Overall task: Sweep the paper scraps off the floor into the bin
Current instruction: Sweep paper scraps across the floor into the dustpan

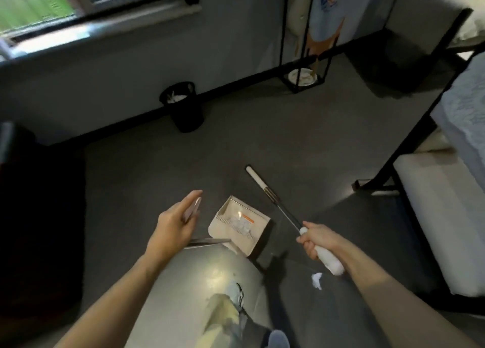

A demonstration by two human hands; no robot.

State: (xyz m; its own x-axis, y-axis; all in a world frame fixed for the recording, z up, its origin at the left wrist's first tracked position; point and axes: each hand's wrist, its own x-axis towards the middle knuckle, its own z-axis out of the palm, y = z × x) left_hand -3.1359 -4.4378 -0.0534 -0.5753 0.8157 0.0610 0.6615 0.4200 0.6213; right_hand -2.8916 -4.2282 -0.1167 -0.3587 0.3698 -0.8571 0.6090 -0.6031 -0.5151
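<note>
Right hand (315, 240) grips the white grip of a long thin-rod broom (273, 196), fist closed, and the rod slants up-left over the floor (301, 137). Left hand (178, 224) is blurred, fingers nearly straight, above the dustpan (258, 238)'s thin handle; contact unclear. The dustpan holds paper scraps (241, 224). One scrap (317, 279) lies near the right forearm. The black bin (185, 111) is by the wall, well apart. Bed frame (409, 137) at right. Both forearms reach forward.
</note>
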